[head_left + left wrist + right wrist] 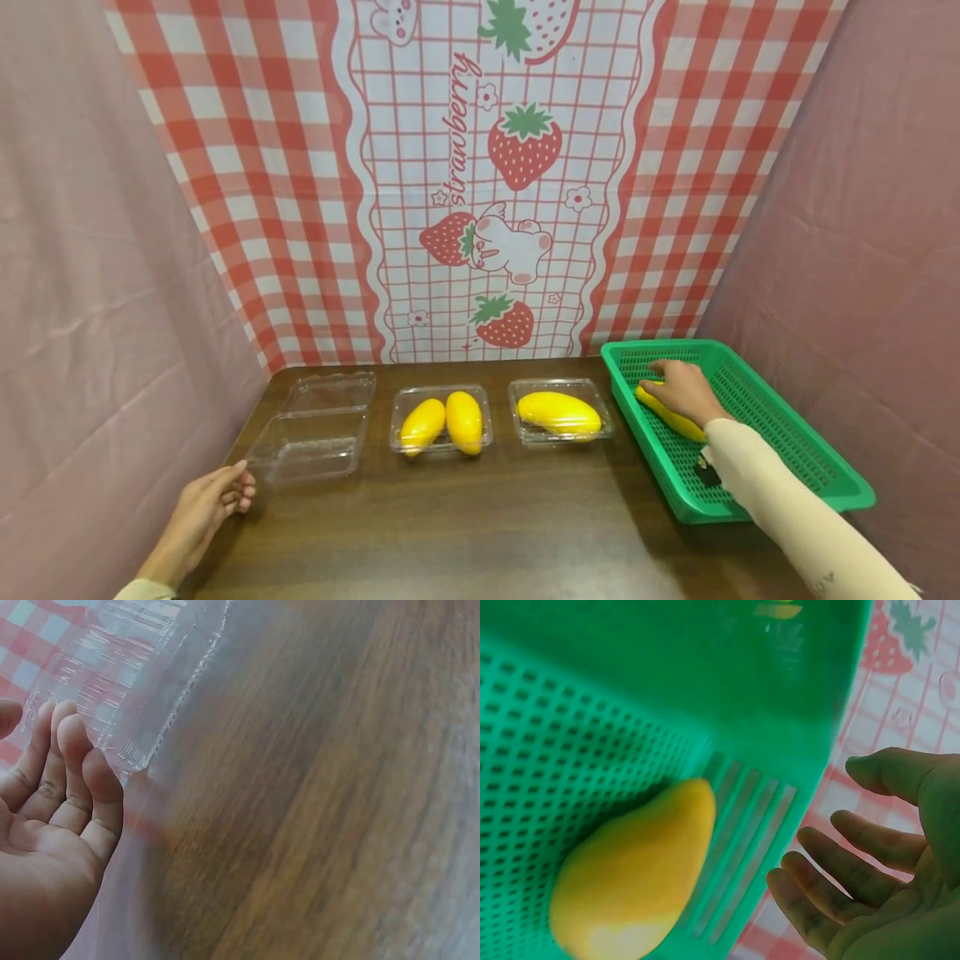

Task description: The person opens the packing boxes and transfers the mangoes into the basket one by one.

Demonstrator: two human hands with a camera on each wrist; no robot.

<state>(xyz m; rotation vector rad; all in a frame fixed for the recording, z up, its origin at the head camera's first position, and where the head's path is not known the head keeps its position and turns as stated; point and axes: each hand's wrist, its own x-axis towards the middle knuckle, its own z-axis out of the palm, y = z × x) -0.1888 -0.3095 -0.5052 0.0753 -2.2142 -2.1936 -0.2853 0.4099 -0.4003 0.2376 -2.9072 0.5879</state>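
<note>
My right hand (pixel 684 389) reaches over a yellow mango (pixel 678 423) in the green basket (pixel 780 433). In the right wrist view, the fingers of the right hand (pixel 870 862) are spread and apart from the mango (pixel 641 870). At the left, my left hand (pixel 206 508) has loosely bent fingers and holds nothing. Its fingertips are right at the near left corner of an open clear plastic clamshell box (pixel 307 454). The left wrist view shows the left hand (pixel 60 817) palm up, its fingertips overlapping the clear box (pixel 112 682).
Two mangoes (pixel 442 423) lie in a clear box (pixel 395 417) at the middle. Beside it, another clear box (pixel 558 383) contains one mango (pixel 558 413). A small dark piece (pixel 707 473) lies in the basket by the sleeve. Cloth walls enclose the brown table (pixel 465 533).
</note>
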